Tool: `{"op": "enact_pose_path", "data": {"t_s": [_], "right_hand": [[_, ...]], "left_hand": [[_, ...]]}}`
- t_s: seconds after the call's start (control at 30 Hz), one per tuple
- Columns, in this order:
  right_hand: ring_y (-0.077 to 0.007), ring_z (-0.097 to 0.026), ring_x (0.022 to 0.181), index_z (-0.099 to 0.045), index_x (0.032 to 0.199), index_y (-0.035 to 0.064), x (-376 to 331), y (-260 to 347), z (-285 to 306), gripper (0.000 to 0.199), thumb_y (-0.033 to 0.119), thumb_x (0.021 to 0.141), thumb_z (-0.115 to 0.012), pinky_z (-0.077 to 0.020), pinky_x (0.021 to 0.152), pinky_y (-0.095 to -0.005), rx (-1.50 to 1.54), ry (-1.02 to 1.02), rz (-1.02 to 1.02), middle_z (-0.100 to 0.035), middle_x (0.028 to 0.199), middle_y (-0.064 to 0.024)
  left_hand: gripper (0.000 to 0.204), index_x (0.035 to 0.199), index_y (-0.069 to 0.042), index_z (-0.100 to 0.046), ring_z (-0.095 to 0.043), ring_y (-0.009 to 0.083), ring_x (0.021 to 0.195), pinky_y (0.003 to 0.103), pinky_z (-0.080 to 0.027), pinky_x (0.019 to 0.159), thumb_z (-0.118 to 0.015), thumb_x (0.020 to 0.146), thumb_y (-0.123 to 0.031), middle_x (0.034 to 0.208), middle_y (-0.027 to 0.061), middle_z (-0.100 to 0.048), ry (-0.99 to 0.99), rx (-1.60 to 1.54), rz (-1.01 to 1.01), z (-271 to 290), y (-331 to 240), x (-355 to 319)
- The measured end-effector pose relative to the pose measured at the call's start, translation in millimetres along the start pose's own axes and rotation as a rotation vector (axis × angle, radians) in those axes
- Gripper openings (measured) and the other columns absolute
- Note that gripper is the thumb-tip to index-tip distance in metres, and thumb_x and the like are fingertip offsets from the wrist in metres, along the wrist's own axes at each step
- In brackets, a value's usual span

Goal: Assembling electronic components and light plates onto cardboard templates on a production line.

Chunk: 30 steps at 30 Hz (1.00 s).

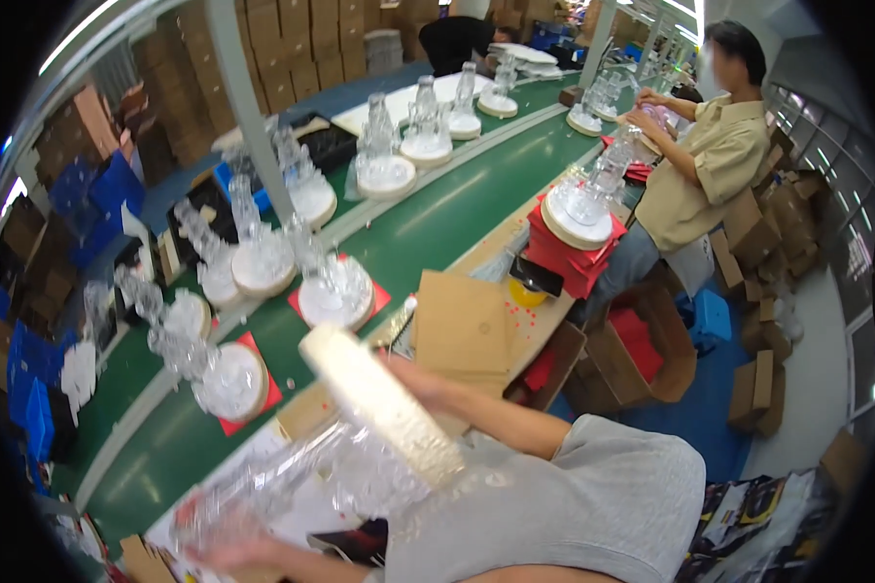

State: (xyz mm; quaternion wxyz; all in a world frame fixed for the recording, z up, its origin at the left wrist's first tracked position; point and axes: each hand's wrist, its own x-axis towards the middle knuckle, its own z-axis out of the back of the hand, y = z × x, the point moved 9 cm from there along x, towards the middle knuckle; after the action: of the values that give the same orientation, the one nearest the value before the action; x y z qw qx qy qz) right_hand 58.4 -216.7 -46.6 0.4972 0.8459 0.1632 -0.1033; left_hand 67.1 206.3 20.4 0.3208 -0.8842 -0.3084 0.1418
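Tilted onto its side in front of me is a clear, bottle-shaped piece with a thick, round, cream-white base. My left hand is closed round its narrow clear end, blurred by motion. Behind the base's rim, my right hand grips the disc, its fingers partly hidden by it. Two similar clear pieces on white bases stand close by on the green conveyor belt: one base and another base, each over a red sheet.
More clear pieces line the green belt. To the right, a cardboard sheet, a yellow tape roll and a red stack lie on the bench. A co-worker works further along. Open cartons stand on the floor.
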Motion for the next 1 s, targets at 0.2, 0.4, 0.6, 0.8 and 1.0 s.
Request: {"op": "enact_pose_path", "data": {"t_s": [0.2,0.4,0.6,0.8,1.0], "right_hand": [[-0.0220,-0.056,0.129,-0.048,0.149,0.0032,-80,40,102,0.054,0.037,0.107,-0.049,-0.0425,0.112,-0.0363,0.020,-0.437,0.307,-0.058,0.144,-0.0095],[-0.0244,-0.060,0.128,-0.045,0.148,-0.0055,-129,101,147,0.051,0.016,0.103,-0.056,-0.0454,0.111,-0.0360,-0.059,-0.280,0.411,-0.057,0.144,-0.0178],[-0.0270,-0.056,0.133,-0.040,0.151,-0.0051,-114,97,133,0.053,0.015,0.103,-0.053,-0.0428,0.114,-0.0375,-0.194,-0.237,0.280,-0.054,0.148,-0.0179],[-0.0170,-0.061,0.123,-0.052,0.146,-0.0020,-45,69,116,0.047,0.012,0.102,-0.059,-0.0475,0.106,-0.0296,-0.250,-0.306,0.123,-0.060,0.142,-0.0120],[-0.0131,-0.063,0.112,-0.060,0.139,0.0006,-14,85,78,0.041,0.025,0.107,-0.052,-0.0471,0.100,-0.0254,-0.350,-0.266,0.216,-0.067,0.130,-0.0096]], "left_hand": [[0.051,0.128,-0.010,-0.058,-0.057,0.0381,0.118,0.060,-0.043,0.105,-0.060,0.089,-0.042,0.126,0.0127,-0.062,-0.277,-0.088,0.701,22,239,-113],[0.048,0.116,-0.011,-0.062,-0.064,0.0305,0.108,0.052,-0.052,0.096,-0.044,0.097,-0.052,0.113,0.0112,-0.068,-0.032,-0.283,1.206,6,352,-268],[0.060,0.129,-0.011,-0.061,-0.067,0.0328,0.110,0.055,-0.052,0.097,-0.031,0.101,-0.055,0.120,0.0119,-0.069,0.055,-0.269,1.424,22,374,-298],[0.060,0.152,-0.008,-0.042,-0.056,0.0266,0.133,0.049,-0.047,0.109,-0.040,0.105,-0.046,0.149,0.0108,-0.053,0.419,0.119,1.015,24,294,-267],[0.069,0.152,0.006,-0.035,-0.039,0.0385,0.144,0.050,-0.032,0.117,-0.036,0.105,-0.044,0.155,0.0217,-0.043,0.485,0.616,-0.351,-69,103,-225]]}}
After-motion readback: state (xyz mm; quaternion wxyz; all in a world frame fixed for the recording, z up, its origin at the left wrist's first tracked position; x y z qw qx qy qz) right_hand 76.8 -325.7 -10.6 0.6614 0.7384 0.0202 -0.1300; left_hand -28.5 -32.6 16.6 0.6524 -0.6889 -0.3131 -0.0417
